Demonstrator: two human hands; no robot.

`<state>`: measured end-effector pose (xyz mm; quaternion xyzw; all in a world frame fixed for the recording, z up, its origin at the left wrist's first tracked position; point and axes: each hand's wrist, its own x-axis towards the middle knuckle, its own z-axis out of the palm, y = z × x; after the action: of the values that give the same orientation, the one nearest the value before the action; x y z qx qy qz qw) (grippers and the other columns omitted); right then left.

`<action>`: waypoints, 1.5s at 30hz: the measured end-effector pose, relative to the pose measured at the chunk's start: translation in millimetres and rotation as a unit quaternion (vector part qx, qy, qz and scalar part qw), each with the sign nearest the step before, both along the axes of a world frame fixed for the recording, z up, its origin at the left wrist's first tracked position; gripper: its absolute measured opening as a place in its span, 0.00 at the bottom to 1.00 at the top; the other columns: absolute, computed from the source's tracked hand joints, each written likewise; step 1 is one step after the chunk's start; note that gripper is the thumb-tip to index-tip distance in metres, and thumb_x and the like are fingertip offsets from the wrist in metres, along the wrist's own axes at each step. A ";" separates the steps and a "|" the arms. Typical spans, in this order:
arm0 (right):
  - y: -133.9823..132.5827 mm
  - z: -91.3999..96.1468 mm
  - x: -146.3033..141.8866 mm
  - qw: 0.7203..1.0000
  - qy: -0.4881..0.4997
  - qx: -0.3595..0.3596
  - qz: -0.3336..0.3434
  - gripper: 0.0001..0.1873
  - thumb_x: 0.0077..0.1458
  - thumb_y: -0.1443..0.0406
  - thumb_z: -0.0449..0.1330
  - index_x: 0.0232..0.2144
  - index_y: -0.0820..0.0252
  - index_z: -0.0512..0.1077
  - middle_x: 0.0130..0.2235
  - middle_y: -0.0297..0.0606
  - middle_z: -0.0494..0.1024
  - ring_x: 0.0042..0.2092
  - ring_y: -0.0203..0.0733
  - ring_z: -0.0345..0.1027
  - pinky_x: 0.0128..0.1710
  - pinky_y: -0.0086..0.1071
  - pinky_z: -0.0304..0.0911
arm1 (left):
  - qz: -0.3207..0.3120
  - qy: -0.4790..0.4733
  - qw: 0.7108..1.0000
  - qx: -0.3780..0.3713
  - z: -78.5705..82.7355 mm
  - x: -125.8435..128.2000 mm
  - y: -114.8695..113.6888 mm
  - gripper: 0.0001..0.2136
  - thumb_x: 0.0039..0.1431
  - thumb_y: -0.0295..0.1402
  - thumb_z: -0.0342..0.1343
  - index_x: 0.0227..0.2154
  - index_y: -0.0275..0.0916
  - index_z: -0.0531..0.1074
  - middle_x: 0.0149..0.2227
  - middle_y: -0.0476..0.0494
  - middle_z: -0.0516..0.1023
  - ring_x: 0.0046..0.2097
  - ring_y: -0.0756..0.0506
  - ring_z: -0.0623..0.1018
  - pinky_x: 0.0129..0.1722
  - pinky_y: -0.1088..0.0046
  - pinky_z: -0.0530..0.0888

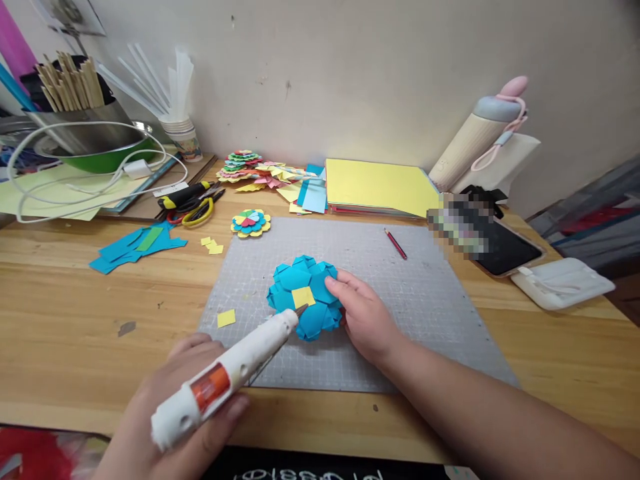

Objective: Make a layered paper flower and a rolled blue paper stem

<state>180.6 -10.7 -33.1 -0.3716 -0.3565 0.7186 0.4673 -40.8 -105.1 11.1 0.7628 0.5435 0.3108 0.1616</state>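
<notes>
My left hand point(193, 393) is wrapped round a white hot glue gun point(250, 347) with an orange patch on its body. Its nozzle tip meets the lower edge of a small yellow paper square point(303, 297), or hovers just over it; I cannot tell which. That square lies at the middle of a blue paper flower point(315, 321). Thumb and fingers of my right hand point(367, 313) pinch the flower by its right edge, above the grey cutting mat point(400, 360). A loose yellow paper square point(227, 318) lies at the mat's left edge.
A finished-looking layered paper flower point(251, 223) sits at the mat's far left corner. Blue paper scraps point(135, 247), scissors point(200, 208) and a white cable point(90, 125) lie leftward. Behind the mat is a yellow paper stack point(375, 187); a pencil point(395, 243) and phone point(510, 247) lie rightward.
</notes>
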 end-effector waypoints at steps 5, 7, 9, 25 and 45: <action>-2.3 5.0 0.2 1.000 -0.023 0.019 0.008 0.12 0.52 0.54 0.63 0.35 0.53 0.77 0.32 0.34 0.81 0.38 0.44 0.75 0.35 0.35 0.69 | -0.043 -0.032 0.999 -0.006 -1.0 12.5 12.1 0.04 0.59 0.33 0.50 0.31 0.50 0.69 0.27 0.49 0.75 0.30 0.43 0.76 0.27 0.65 0.74; -2.8 6.5 0.2 0.999 -0.027 0.026 0.010 0.12 0.52 0.54 0.63 0.35 0.53 0.77 0.33 0.34 0.81 0.39 0.44 0.74 0.35 0.35 0.69 | -0.037 -0.034 0.999 -0.008 -2.5 16.2 12.4 0.04 0.59 0.34 0.50 0.31 0.49 0.70 0.30 0.48 0.76 0.32 0.43 0.76 0.27 0.65 0.74; -2.8 7.3 0.3 0.999 -0.026 0.027 0.014 0.12 0.52 0.54 0.63 0.35 0.52 0.77 0.33 0.34 0.80 0.39 0.44 0.74 0.36 0.35 0.69 | -0.024 -0.033 0.999 -0.008 -3.1 18.8 12.1 0.05 0.60 0.34 0.50 0.30 0.47 0.70 0.31 0.47 0.75 0.32 0.44 0.75 0.27 0.67 0.73; -2.8 5.5 1.1 0.999 -0.026 0.025 0.014 0.12 0.52 0.54 0.63 0.34 0.52 0.76 0.31 0.33 0.80 0.36 0.43 0.74 0.34 0.34 0.69 | -0.004 0.003 0.999 0.031 -3.8 20.7 16.4 0.09 0.60 0.34 0.49 0.24 0.45 0.64 0.31 0.47 0.74 0.33 0.44 0.75 0.28 0.66 0.72; -2.8 6.9 0.5 0.999 -0.031 0.026 0.012 0.12 0.51 0.54 0.63 0.35 0.52 0.77 0.32 0.34 0.80 0.39 0.45 0.74 0.36 0.36 0.69 | -0.039 0.030 0.997 0.052 -1.8 19.4 13.4 0.03 0.59 0.33 0.50 0.34 0.48 0.68 0.36 0.47 0.75 0.36 0.43 0.76 0.32 0.62 0.72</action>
<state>181.0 -13.5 -26.2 -0.3773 -0.3934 0.7028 0.4570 -21.4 -91.8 9.4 0.8000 0.5008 0.3091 0.1174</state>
